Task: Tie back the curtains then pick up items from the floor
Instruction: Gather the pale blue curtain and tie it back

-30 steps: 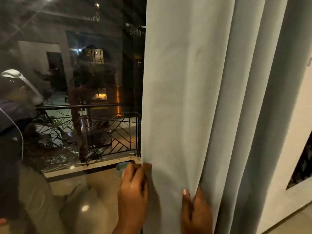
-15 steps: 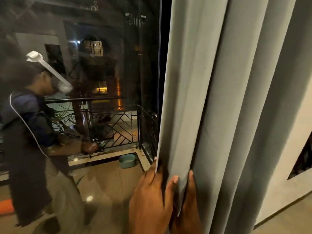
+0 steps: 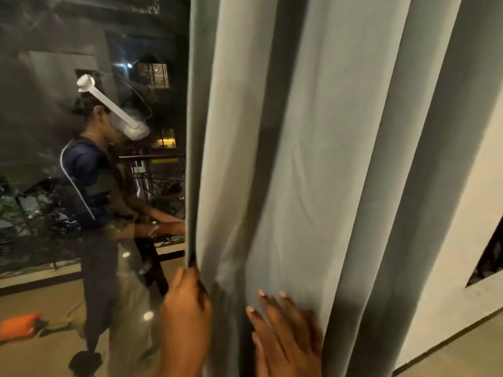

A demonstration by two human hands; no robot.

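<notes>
Left hand (image 3: 187,308) is closed around the leading edge of the grey curtain (image 3: 313,172), thumb side up, low at the bottom edge of view. Right hand (image 3: 285,333) lies flat and spread on the folds just beside it, holding nothing. Curtain hangs in deep vertical pleats, bunched toward the wall (image 3: 468,240) on the right. Judgement: gathering step; best to stack pleats evenly, then encircle the bundle with both hands before tying. No tie-back visible. Glass door (image 3: 89,186) at left is dark and reflects the person; an orange item (image 3: 19,326) shows low on the floor there, reflected or outside, unclear.
</notes>
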